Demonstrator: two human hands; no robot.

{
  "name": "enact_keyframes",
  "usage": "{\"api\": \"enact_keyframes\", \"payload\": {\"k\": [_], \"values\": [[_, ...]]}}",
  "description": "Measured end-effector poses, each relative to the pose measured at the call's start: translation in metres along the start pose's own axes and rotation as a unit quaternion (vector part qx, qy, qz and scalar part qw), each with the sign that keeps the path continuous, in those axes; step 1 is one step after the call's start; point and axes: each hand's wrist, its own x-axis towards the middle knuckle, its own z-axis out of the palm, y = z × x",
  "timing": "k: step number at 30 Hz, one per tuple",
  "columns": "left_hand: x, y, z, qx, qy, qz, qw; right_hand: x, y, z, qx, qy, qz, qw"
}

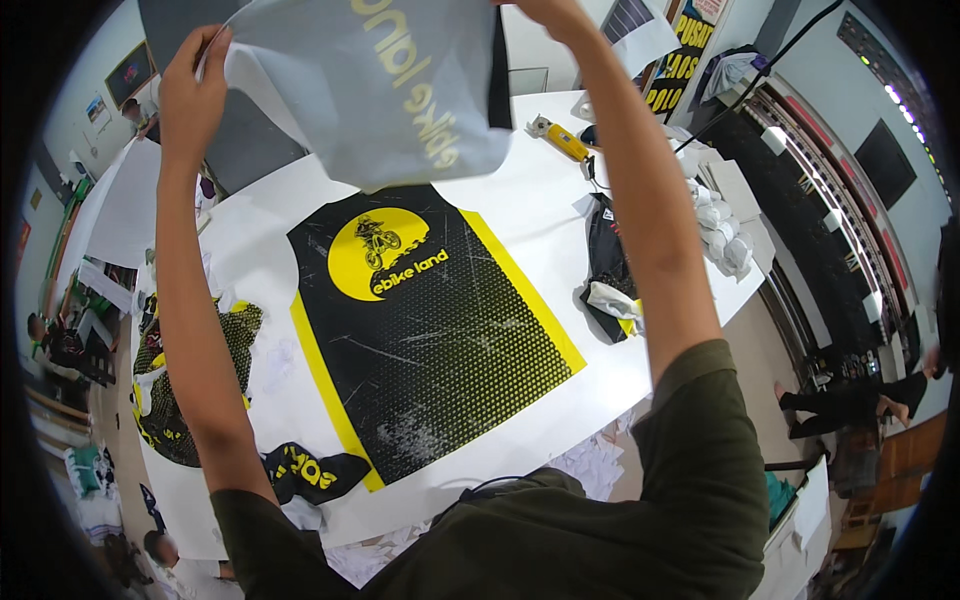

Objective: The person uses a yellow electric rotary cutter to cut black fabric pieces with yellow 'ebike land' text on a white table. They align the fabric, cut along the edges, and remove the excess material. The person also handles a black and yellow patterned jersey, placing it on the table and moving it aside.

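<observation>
I hold a pale grey fabric panel up by its top corners, above the far part of the table. Faint yellow lettering and a dark right edge show on it. My left hand is closed on its left corner, thumb and fingers pinched together. At the picture's top edge my right hand grips the other corner; its fingers are partly cut off. Below lies a black and yellow jersey panel, spread flat, with a yellow circle and a motorbike print. The lifted panel hangs just past its far edge.
On the white table are crumpled printed pieces at left, a black piece near me, and folded dark pieces at right. A yellow electric cutter and white rolls lie farther right. Other people work around the room.
</observation>
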Motion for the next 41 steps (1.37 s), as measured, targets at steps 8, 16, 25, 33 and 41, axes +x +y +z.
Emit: {"api": "enact_keyframes", "payload": {"k": [8,16,25,33,41], "values": [[-0.234,0.107,0.131,-0.039,-0.223,-0.024,0.974,-0.209,0.214,-0.098,-0.171,-0.064,-0.081,0.980],[-0.456,0.133,0.271,-0.103,-0.466,-0.100,0.873,-0.404,0.374,-0.085,-0.157,-0.232,0.211,0.937],[-0.494,0.096,0.270,0.148,-0.428,-0.235,0.860,-0.311,0.484,0.048,-0.244,-0.140,0.158,0.947],[-0.528,0.065,0.215,0.344,-0.539,-0.338,0.691,-0.221,0.604,0.176,-0.367,-0.218,0.193,0.884],[-0.577,-0.009,0.035,0.432,-0.485,-0.423,0.631,-0.134,0.719,0.094,-0.380,-0.052,0.191,0.903]]}}
